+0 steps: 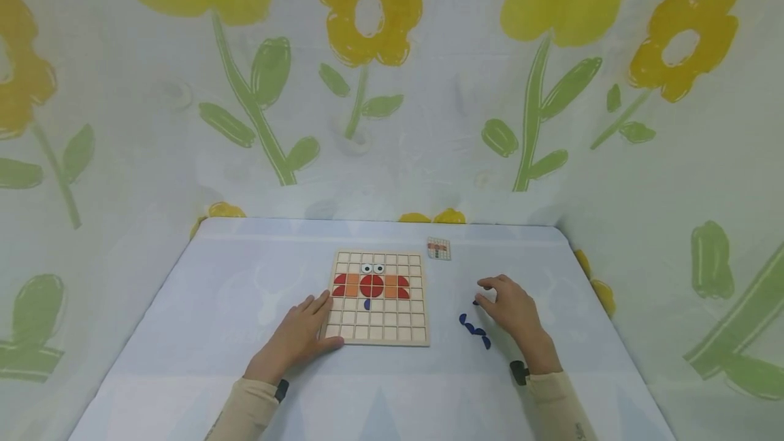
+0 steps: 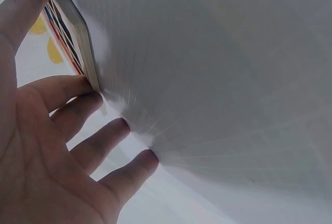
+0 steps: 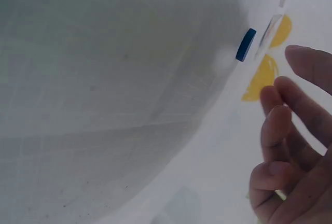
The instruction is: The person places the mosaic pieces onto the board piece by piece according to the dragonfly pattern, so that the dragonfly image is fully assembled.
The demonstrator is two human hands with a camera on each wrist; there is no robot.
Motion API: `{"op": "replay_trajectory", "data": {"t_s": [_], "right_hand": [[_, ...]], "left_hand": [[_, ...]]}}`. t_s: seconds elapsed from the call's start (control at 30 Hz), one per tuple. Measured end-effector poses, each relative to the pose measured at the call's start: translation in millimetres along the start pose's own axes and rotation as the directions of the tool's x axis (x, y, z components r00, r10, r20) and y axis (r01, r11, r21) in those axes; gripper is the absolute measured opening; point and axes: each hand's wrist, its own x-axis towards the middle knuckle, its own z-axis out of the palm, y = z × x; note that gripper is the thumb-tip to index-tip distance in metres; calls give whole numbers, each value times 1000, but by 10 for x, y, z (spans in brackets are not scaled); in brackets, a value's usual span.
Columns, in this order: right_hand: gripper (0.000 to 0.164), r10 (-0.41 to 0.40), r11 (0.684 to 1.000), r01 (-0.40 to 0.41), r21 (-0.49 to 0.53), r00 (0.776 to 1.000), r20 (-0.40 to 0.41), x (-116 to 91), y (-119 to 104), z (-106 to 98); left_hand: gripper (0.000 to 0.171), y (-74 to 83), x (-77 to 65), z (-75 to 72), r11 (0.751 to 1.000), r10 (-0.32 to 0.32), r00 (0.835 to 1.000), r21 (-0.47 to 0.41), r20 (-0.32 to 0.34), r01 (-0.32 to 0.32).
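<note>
A square wooden grid board (image 1: 382, 332) lies on the table in the head view. On it sit a red circle of quarter pieces (image 1: 371, 286), orange squares (image 1: 391, 286), more red quarter pieces (image 1: 403, 282) at both sides, two eye pieces (image 1: 367, 269) and one blue piece (image 1: 367, 305). With fingers extended, my left hand (image 1: 297, 339) touches the board's left edge, thumb at its near corner. My right hand (image 1: 511, 308) hovers right of the board, thumb and fingertips apart with nothing between them. A blue piece (image 3: 246, 45) shows beyond those fingertips in the right wrist view.
Several loose blue pieces (image 1: 470, 327) lie in a slanting row between the board and my right hand. Behind the board's right corner rests a small pattern card (image 1: 438, 248). Flower-printed cloth (image 1: 392, 175) walls in the white table (image 1: 257, 250) at the back and sides.
</note>
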Motion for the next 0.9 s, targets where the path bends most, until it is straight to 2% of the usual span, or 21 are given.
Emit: {"op": "replay_trajectory", "data": {"t_s": [0.2,0.33,0.6,0.9], "right_hand": [[33,107,994,-105,-33,990,88,-4,-3,17],[32,142,990,-138,-44,983,118,4,-9,19],[31,128,990,-117,-75,976,176,49,-40,71],[30,91,995,-81,-59,977,190,71,-93,104]], "left_hand": [[95,-5,8,19,1000,-4,1000,7,1,4],[96,-16,8,27,1000,-3,1000,9,0,3],[95,-24,5,15,1000,11,1000,0,5,-11],[95,-21,2,10,1000,11,1000,-10,1,-11]]}}
